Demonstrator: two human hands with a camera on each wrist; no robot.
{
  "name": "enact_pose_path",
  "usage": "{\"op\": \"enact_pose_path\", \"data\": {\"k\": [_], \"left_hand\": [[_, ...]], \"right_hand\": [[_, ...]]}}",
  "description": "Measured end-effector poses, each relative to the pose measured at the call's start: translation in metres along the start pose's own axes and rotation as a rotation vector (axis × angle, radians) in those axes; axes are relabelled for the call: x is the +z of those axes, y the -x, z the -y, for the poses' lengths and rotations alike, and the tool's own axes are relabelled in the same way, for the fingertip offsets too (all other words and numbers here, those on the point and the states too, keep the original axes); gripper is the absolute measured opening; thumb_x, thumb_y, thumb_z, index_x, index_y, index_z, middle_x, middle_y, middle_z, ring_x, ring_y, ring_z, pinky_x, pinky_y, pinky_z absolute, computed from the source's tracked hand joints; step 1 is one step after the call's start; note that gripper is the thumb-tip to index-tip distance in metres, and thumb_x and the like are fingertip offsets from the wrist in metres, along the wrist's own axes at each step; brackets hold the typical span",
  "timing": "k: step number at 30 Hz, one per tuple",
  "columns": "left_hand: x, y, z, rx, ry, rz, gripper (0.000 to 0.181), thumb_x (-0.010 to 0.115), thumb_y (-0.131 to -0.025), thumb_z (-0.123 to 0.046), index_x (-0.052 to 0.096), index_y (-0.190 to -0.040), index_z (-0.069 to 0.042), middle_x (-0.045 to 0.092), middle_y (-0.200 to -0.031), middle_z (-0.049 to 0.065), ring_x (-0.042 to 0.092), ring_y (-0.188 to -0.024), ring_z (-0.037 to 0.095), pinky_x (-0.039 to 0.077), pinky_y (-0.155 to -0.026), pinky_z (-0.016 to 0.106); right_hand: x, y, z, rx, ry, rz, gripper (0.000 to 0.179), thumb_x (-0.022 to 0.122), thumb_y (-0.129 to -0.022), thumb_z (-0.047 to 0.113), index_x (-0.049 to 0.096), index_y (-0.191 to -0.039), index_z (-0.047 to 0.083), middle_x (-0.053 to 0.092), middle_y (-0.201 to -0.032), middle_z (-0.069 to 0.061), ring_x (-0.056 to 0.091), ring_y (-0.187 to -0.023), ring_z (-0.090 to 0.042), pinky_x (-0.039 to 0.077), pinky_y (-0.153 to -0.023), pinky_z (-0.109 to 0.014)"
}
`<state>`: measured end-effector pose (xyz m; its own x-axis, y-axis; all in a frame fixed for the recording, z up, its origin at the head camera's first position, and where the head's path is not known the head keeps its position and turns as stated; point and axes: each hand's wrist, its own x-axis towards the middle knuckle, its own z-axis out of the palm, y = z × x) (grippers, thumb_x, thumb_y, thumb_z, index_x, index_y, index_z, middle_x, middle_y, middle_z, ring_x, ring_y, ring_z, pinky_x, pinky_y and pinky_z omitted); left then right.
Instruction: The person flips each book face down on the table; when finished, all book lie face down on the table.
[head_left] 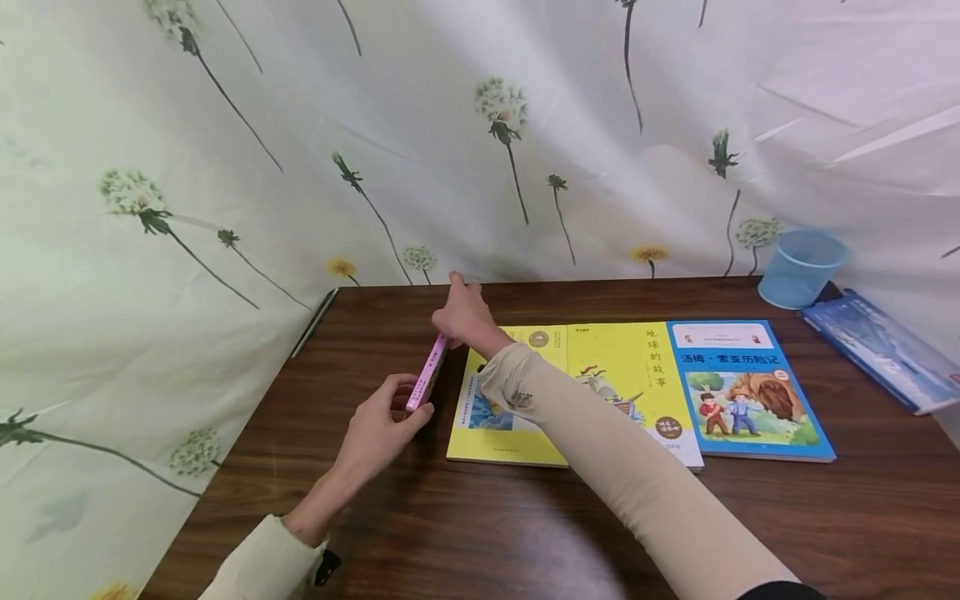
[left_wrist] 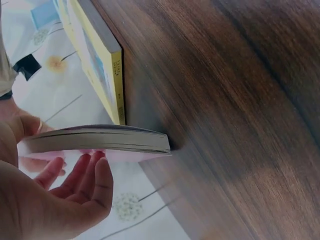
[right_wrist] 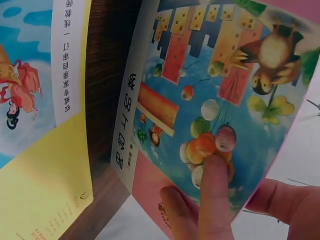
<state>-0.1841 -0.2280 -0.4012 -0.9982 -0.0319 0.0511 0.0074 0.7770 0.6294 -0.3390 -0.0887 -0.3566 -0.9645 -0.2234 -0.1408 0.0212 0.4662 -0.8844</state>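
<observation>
A pink-spined book (head_left: 425, 379) stands on edge over the left part of the table, with both hands on it. My left hand (head_left: 381, 429) holds its near end, thumb on one side and fingers on the other. At the far end my right hand (head_left: 463, 317) grips it between thumb and fingers. Its page edges (left_wrist: 100, 141) face the left wrist camera. The illustrated cover (right_wrist: 200, 110), with balloons and an owl, fills much of the right wrist view. Just right of it lies a yellow book (head_left: 506, 450), partly hidden under the right forearm.
Beside that one lie another yellow book (head_left: 618, 350) and a blue book (head_left: 731, 362), side by side. A blue cup (head_left: 798, 271) stands at the back right, near a blue-and-white book (head_left: 873, 346). Dandelion-print cloth (head_left: 450, 167) hangs behind the dark wooden table (head_left: 480, 525).
</observation>
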Motion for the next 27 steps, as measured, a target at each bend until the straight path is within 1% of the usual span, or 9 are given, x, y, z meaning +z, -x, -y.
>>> {"op": "enact_pose_path", "data": {"k": [4,8,10,11,14,17,20,22,27], "left_hand": [[0.002,0.0,0.004,0.023,0.025,0.036,0.052,0.07,-0.093,-0.034,0.051,-0.137,-0.014,0.064,-0.126,0.01,0.062,-0.113,0.025,0.054,-0.092,0.046],[0.002,0.001,0.006,0.044,0.053,0.093,0.058,0.072,-0.092,-0.036,0.049,-0.14,-0.015,0.06,-0.135,0.01,0.059,-0.122,0.027,0.052,-0.098,0.049],[0.0,0.001,0.007,0.047,0.093,0.142,0.059,0.072,-0.092,-0.034,0.047,-0.142,-0.014,0.056,-0.139,0.012,0.056,-0.126,0.029,0.05,-0.102,0.051],[-0.002,0.001,0.007,0.047,0.12,0.17,0.059,0.07,-0.093,-0.032,0.046,-0.143,-0.013,0.053,-0.142,0.013,0.054,-0.129,0.031,0.048,-0.104,0.052],[-0.009,-0.001,0.009,0.004,0.218,0.24,0.052,0.063,-0.097,-0.021,0.045,-0.145,-0.012,0.049,-0.147,0.016,0.049,-0.133,0.035,0.046,-0.106,0.052],[-0.013,-0.002,0.012,-0.059,0.266,0.247,0.045,0.054,-0.099,-0.014,0.047,-0.143,-0.007,0.052,-0.144,0.019,0.052,-0.128,0.034,0.049,-0.1,0.046],[-0.012,-0.004,0.018,-0.141,0.273,0.23,0.043,0.052,-0.1,-0.015,0.049,-0.142,-0.003,0.058,-0.137,0.021,0.057,-0.119,0.03,0.052,-0.089,0.04],[-0.011,-0.004,0.022,-0.192,0.299,0.24,0.045,0.052,-0.101,-0.018,0.046,-0.143,0.0,0.057,-0.136,0.023,0.059,-0.117,0.032,0.054,-0.086,0.041],[-0.011,-0.007,0.029,-0.298,0.36,0.274,0.05,0.049,-0.103,-0.025,0.04,-0.147,-0.002,0.048,-0.145,0.027,0.058,-0.123,0.04,0.055,-0.091,0.048]], "right_hand": [[-0.001,0.001,-0.001,0.001,-0.002,0.01,0.083,0.06,-0.091,0.001,0.019,-0.161,0.021,0.026,-0.155,-0.026,0.065,-0.073,-0.03,0.061,-0.056,-0.034],[-0.005,0.003,-0.004,-0.014,-0.006,0.027,0.08,0.054,-0.092,0.0,0.02,-0.161,0.021,0.023,-0.158,-0.026,0.066,-0.077,-0.032,0.061,-0.058,-0.036],[-0.008,0.004,-0.006,-0.024,-0.007,0.033,0.078,0.052,-0.091,0.0,0.021,-0.16,0.019,0.023,-0.158,-0.026,0.067,-0.078,-0.031,0.062,-0.059,-0.037],[-0.01,0.004,-0.007,-0.03,-0.007,0.033,0.078,0.052,-0.091,0.0,0.022,-0.16,0.018,0.026,-0.157,-0.026,0.067,-0.078,-0.031,0.062,-0.06,-0.037],[-0.013,0.005,-0.011,-0.036,-0.022,0.035,0.077,0.052,-0.089,-0.001,0.024,-0.159,0.018,0.033,-0.154,-0.025,0.068,-0.078,-0.029,0.062,-0.061,-0.037],[-0.016,0.004,-0.015,-0.027,-0.051,0.038,0.077,0.052,-0.089,-0.002,0.026,-0.159,0.019,0.04,-0.149,-0.025,0.069,-0.08,-0.029,0.061,-0.059,-0.034],[-0.019,0.005,-0.016,-0.014,-0.094,0.046,0.078,0.052,-0.089,-0.004,0.026,-0.159,0.02,0.042,-0.147,-0.025,0.068,-0.081,-0.029,0.061,-0.058,-0.033],[-0.021,0.005,-0.016,-0.013,-0.114,0.051,0.078,0.051,-0.088,-0.004,0.026,-0.159,0.019,0.043,-0.146,-0.024,0.067,-0.08,-0.029,0.061,-0.059,-0.034],[-0.026,0.005,-0.015,-0.021,-0.153,0.068,0.078,0.05,-0.089,-0.004,0.023,-0.159,0.019,0.047,-0.141,-0.024,0.065,-0.078,-0.027,0.062,-0.064,-0.037]]}}
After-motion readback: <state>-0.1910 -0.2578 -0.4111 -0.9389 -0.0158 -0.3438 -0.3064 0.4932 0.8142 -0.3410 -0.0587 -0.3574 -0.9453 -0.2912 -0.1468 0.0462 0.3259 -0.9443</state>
